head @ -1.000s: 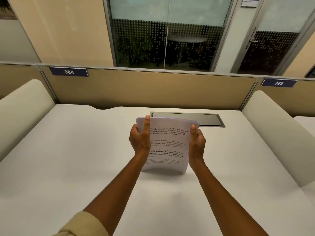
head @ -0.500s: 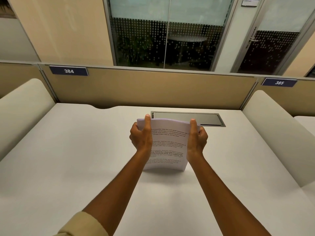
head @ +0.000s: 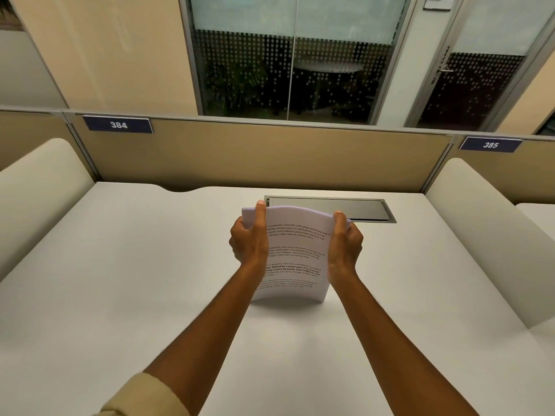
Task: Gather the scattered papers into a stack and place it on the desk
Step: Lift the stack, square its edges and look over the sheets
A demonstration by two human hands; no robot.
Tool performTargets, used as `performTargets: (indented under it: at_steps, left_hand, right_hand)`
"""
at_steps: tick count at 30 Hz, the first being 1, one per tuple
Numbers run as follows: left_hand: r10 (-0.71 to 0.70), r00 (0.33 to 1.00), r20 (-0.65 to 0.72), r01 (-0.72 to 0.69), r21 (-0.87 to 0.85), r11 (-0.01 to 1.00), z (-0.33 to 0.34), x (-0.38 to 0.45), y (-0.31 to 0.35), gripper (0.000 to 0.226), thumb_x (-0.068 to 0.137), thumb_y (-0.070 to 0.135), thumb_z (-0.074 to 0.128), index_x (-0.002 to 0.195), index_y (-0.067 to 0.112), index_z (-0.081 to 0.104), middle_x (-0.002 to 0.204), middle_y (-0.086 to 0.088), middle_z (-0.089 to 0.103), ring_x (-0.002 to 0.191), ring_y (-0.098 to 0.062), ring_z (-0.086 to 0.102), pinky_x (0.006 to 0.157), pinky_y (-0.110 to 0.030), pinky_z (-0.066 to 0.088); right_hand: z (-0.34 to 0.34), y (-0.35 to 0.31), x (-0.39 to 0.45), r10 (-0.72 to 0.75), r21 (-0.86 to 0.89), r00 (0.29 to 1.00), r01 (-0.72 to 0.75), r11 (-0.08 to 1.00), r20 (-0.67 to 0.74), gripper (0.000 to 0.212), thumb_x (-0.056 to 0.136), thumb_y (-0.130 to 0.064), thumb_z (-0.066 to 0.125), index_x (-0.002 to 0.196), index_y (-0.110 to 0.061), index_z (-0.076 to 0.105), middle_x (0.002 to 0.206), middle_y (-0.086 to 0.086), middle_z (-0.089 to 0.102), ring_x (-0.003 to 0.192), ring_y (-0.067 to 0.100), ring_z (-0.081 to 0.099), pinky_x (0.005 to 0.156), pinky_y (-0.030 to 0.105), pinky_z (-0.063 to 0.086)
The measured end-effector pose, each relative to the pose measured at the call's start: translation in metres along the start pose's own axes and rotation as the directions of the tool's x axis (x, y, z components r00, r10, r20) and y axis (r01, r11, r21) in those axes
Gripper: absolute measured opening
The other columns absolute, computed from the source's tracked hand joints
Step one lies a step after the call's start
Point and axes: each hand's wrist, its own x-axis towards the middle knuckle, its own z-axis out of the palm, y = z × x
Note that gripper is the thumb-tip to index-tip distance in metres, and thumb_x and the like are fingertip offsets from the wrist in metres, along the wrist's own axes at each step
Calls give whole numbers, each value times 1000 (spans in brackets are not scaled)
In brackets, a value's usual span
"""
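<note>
A stack of white printed papers stands on its lower edge on the white desk, leaning back and bowed towards me. My left hand clasps its left side, thumb up along the top corner. On the right side my right hand grips it the same way. Black paragraphs of text face me between the two hands. The sheets' top edges line up in one curved line.
A grey metal cable hatch is set into the desk just behind the papers. Tan partition panels with number plates 384 and 385 close the back; rounded cream dividers flank both sides.
The loose top edges of the papers have been evened out. Both hands have pressed closer together, so the stack bows more, with its lower edge now on the desk.
</note>
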Motion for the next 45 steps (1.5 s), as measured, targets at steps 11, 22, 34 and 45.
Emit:
performTargets:
  at_steps: [11,22,34,45]
  left_hand:
    - [13,1000,20,-13,-1,1000,-3,-5,-3,70,70,83,44,98,21,62,90,-2,71,82,-23,69,79,-42,60]
    - [-5,999,51,10,-87,996,-1,-5,1,53,75,77,49,84,26,60,83,1,70,74,-18,68,61,-28,56]
    - [171,942,288,-157,-72,985,-18,4,-63,39,83,30,73,119,22,59,108,2,69,90,-16,70,61,-22,59]
    - [163,932,323,-162,-31,986,-22,0,-89,36,92,14,62,127,17,54,118,-7,65,103,-28,65,79,-37,60]
  right_hand:
    - [-1,2,-2,-28,-30,1000,28,999,-3,50,91,-66,37,72,-23,55,68,-2,64,62,12,64,48,18,43]
    - [2,1,2,14,-6,1000,-14,1000,12,45,90,-62,39,72,-24,54,71,1,65,66,18,65,53,22,45]
    - [-6,53,-4,-59,-95,979,79,992,195,46,83,-45,69,122,-27,52,110,-2,66,92,16,67,68,28,61]
    - [-15,96,-4,16,-145,961,25,989,275,45,90,-15,65,132,-20,48,117,2,61,102,22,61,77,26,54]
